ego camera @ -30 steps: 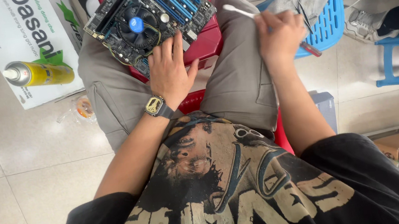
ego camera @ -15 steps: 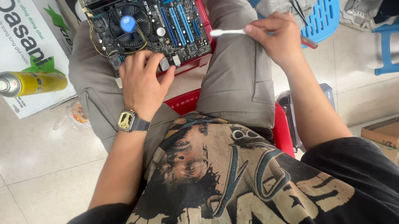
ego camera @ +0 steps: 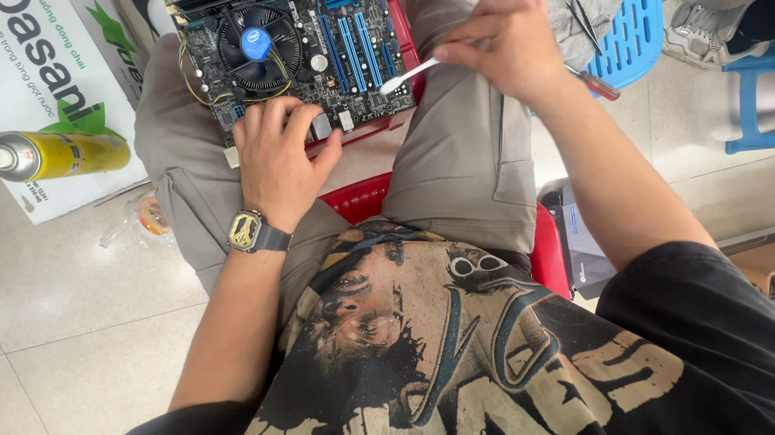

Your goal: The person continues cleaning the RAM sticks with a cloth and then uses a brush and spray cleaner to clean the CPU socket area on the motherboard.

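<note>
Dark green computer motherboard w/ black cooler fan (ego camera: 287, 45) sits across the lap, left hand (ego camera: 276, 157) spread flat on its near edge prob to steady it, right hand (ego camera: 500, 45) pinching a white cotton swab (ego camera: 408, 74) w/ tip at the board's right edge.

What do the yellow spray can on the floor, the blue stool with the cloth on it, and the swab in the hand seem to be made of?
Spray can: probably metal, since its yellow body is smooth and glossy, with a white plastic-looking nozzle.
Blue stool: moulded plastic, judging by its slotted top and even colour.
Swab, held in the right hand: a thin white stick, paper or plastic, with a soft cotton-like tip.
</note>
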